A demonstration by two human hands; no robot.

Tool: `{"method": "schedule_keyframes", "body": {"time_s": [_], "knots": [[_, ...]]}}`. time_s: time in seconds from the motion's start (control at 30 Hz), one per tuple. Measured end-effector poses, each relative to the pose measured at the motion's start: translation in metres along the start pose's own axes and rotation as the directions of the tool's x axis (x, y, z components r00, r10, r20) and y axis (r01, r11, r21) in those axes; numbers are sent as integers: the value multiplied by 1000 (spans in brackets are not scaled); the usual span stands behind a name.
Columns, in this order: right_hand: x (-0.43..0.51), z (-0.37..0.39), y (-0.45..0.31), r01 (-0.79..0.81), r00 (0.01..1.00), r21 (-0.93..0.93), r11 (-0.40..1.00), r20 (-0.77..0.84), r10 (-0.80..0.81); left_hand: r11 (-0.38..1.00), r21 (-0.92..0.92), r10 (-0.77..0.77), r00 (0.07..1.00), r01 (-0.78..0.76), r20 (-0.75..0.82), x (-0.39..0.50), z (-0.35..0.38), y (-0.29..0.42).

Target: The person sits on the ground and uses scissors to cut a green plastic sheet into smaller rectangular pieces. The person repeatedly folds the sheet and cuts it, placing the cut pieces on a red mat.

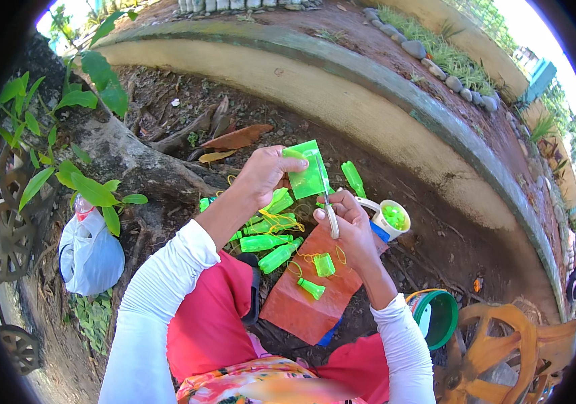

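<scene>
My left hand (pixel 271 173) pinches a sheet of translucent green plastic (pixel 305 177) by its left side. In my right hand (pixel 346 214) is a pair of scissors (pixel 332 217), whose blades lie at the right part of the sheet. Below my hands, a cut bottle top (pixel 311 288) and a short green plastic piece (pixel 324 264) lie with yellow string on a reddish-brown sheet (pixel 313 313). Several green plastic bottles (pixel 266 243), tangled with yellow string, lie to the left of it. A white handled cup (pixel 392 220) holds small green pieces.
A green-rimmed bucket (pixel 443 319) lies tipped at the right, near an orange-brown wheel-shaped piece (pixel 495 348). A tree trunk (pixel 131 151) with a hanging white plastic bag (pixel 91 255) stands at the left. A low curved concrete wall (pixel 369 106) runs beyond the soil.
</scene>
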State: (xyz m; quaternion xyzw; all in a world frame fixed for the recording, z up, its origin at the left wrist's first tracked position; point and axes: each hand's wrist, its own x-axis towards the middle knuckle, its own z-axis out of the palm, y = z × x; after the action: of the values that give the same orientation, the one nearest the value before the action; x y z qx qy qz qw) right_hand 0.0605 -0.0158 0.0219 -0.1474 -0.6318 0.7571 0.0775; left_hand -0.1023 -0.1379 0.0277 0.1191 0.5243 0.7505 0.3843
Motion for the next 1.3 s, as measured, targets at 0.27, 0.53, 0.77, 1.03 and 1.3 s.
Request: {"method": "schedule_keyframes", "body": {"time_s": [0.27, 0.53, 0.77, 1.03, 1.3], "knots": [[-33, -39, -5, 53, 995, 89, 995, -89, -45, 1000, -22, 2, 997, -1, 78, 3, 56, -19], [-67, -70, 4, 23, 979, 45, 999, -206, -13, 997, 0, -73, 985, 74, 155, 10, 87, -52], [-86, -84, 9, -92, 968, 36, 995, -232, 97, 984, -5, -174, 958, 180, 229, 9, 105, -70], [-89, -99, 21, 18, 972, 52, 998, -236, -5, 981, 65, -194, 955, 184, 224, 3, 119, -88], [-93, -103, 40, 44, 962, 23, 999, -272, -36, 976, 43, -218, 956, 214, 198, 10, 114, -105]]}}
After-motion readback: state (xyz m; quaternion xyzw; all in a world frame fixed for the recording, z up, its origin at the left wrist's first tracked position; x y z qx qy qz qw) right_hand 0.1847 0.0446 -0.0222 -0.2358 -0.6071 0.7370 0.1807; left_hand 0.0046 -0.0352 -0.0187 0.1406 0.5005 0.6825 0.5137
